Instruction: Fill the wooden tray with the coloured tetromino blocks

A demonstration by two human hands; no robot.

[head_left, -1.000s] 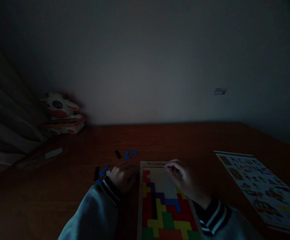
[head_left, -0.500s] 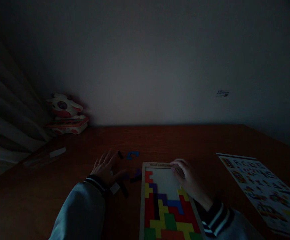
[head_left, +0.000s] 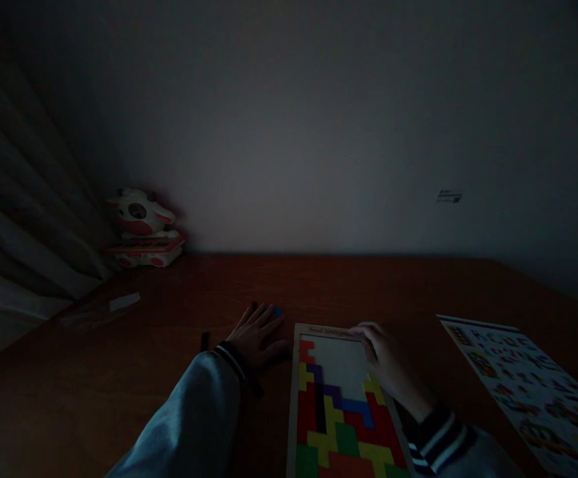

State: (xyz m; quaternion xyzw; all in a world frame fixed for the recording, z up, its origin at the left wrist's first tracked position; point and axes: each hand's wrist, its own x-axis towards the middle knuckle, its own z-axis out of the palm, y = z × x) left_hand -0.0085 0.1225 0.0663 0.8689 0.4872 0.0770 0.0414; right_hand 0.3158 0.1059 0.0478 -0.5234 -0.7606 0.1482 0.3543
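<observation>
A wooden block-puzzle tray [head_left: 293, 405] lies in front of me, its lower part filled with coloured pieces and its upper part bare. My left hand [head_left: 258, 335] is spread flat, palm down, on the table left of the tray. It covers some loose pieces there. Part of a blue piece [head_left: 278, 311] shows past its fingertips, and a black piece [head_left: 204, 341] lies left of the wrist. My right hand [head_left: 381, 355] is curled over the tray's upper right corner, gripping the frame. A yellow piece [head_left: 375, 388] sits in the tray by that hand.
A printed picture sheet [head_left: 523, 378] lies on the right of the brown table [head_left: 339, 282]. At the back left stands a cow-shaped toy keyboard [head_left: 144, 229]. A white object [head_left: 124, 301] lies near the curtain [head_left: 24, 219]. The wall [head_left: 309, 133] rises behind.
My left hand has moved right, toward the tray, over the loose pieces and now hides most of the blue one. My right hand stays at the tray's corner. The view has shifted slightly.
</observation>
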